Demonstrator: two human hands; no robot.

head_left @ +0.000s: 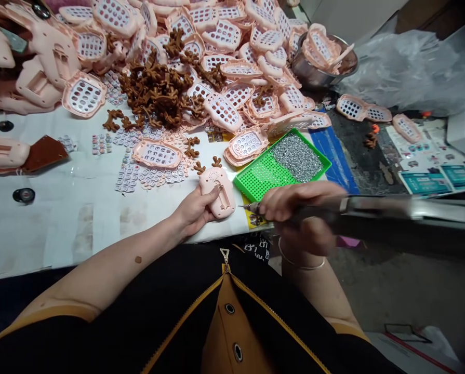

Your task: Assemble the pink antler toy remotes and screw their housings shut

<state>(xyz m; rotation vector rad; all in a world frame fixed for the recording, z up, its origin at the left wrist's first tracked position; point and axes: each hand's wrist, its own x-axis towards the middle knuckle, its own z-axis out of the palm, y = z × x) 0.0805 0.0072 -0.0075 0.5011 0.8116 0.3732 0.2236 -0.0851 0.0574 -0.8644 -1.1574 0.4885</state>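
My left hand (199, 208) grips a pink toy phone (221, 179) with small brown antlers, its back and battery compartment facing up. The thumb presses on the phone beside the compartment. Wrapped in my right hand (294, 208) is a dark electric screwdriver (372, 218), blurred by motion. Its thin bit points left, a short gap away from the phone's lower right edge. Just behind the bit stands a green basket (251, 182) holding a heap of small silver screws (296, 155).
Many pink phone shells (224, 111) with white keypads are piled at the back. Among them lies a heap of brown antler pieces (154, 91). Loose keypad buttons (131, 176) spread left of the phone. A metal bowl (320, 75) and a clear plastic bag (403, 67) are at the back right.
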